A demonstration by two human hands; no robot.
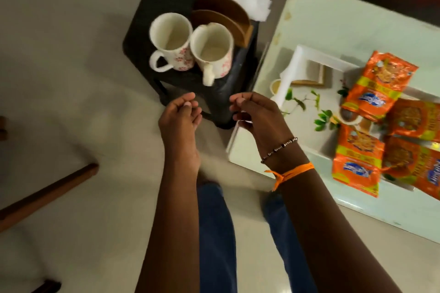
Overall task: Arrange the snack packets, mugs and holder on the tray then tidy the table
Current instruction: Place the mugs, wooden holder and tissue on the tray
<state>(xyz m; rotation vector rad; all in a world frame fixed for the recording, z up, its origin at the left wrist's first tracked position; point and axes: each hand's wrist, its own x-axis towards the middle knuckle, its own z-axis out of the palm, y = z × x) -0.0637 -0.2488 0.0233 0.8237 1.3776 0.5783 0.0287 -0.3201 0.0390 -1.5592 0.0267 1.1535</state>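
So both hands empty, left grip (182, 114) and right grip (252, 114) loosely curled, nearing two white floral ceramic mugs (190, 45) and brown wooden holder (223, 19) on black stool (142, 38); orange foil snack packets (381, 107) already on white tray (292, 66), pale counter (333, 19).

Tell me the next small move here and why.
Probably reach both hands, left hand and right hand, forward to the two mugs. They stand on the black stool, handles toward the hands, which hold nothing, while the packets already lie on the tray.

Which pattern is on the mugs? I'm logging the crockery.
Red-pink floral print on white mugs, seen in the head view.
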